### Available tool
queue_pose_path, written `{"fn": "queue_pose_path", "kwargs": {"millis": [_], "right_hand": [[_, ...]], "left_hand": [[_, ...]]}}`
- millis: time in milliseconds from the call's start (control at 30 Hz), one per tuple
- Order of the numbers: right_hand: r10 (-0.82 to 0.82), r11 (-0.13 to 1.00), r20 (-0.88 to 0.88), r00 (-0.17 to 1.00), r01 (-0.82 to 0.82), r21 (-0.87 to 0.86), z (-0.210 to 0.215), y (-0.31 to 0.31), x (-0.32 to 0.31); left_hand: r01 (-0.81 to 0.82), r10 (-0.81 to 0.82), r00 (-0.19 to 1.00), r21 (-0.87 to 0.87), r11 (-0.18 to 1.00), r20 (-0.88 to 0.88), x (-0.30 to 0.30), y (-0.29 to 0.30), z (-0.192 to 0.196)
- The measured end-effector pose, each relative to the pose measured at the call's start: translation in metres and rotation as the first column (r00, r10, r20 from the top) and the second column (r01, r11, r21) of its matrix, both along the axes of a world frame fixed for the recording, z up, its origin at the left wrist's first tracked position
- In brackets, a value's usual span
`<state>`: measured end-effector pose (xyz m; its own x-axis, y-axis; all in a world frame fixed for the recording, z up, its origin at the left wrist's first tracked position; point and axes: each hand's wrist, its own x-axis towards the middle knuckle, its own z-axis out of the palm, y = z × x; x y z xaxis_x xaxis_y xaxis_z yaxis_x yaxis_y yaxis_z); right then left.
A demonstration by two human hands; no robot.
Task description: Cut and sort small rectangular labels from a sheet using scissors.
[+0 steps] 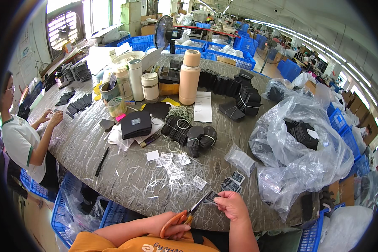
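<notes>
scissors (188, 214) cutting label (210, 197) (small)

orange tee (155, 243), short sleeves, dark lettering across chest. bare forearms, left hand (174, 224) and right hand (232, 205) ungloved, no rings visible.

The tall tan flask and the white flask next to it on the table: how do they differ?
The tall tan flask is wider and taller than the white flask. The tan flask has a peach body with a slightly darker cap, while the white flask is white with a grey-green cap. The tan flask stands near the table's middle beside a paper sheet; the white flask stands further left among jars. Both are upright, capped cylinders.
</notes>
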<state>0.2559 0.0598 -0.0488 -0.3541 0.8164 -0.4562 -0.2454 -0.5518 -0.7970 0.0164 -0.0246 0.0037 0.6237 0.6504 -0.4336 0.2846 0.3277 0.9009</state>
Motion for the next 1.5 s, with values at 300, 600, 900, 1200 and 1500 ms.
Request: {"fn": "queue_pose_path", "kwargs": {"millis": [300,600,900,1200,1500], "right_hand": [[-0.306,0.885,0.498,0.811,0.05,0.464,-0.005,0.014,0.03],[-0.648,0.735,0.756,0.087,-0.185,0.652,0.002,0.011,0.032],[-0.49,0.662,0.807,0.329,-0.463,0.59,-0.003,-0.026,-0.021],[-0.424,0.644,0.845,0.326,-0.547,0.534,-0.002,-0.024,-0.024],[-0.397,0.656,0.867,0.303,-0.566,0.498,-0.001,-0.028,-0.029]], "left_hand": [[-0.238,0.238,0.971,-0.017,0.971,0.006,-0.007,0.005,-0.015],[-0.167,0.167,0.986,-0.007,0.986,0.001,-0.007,0.008,-0.013],[-0.217,0.217,0.976,0.01,0.976,0.033,0.002,0.008,-0.013],[-0.184,0.184,0.982,-0.001,0.983,0.028,-0.002,0.005,-0.019],[-0.183,0.183,0.983,0.031,0.983,0.012,-0.001,0.001,-0.009]]}}
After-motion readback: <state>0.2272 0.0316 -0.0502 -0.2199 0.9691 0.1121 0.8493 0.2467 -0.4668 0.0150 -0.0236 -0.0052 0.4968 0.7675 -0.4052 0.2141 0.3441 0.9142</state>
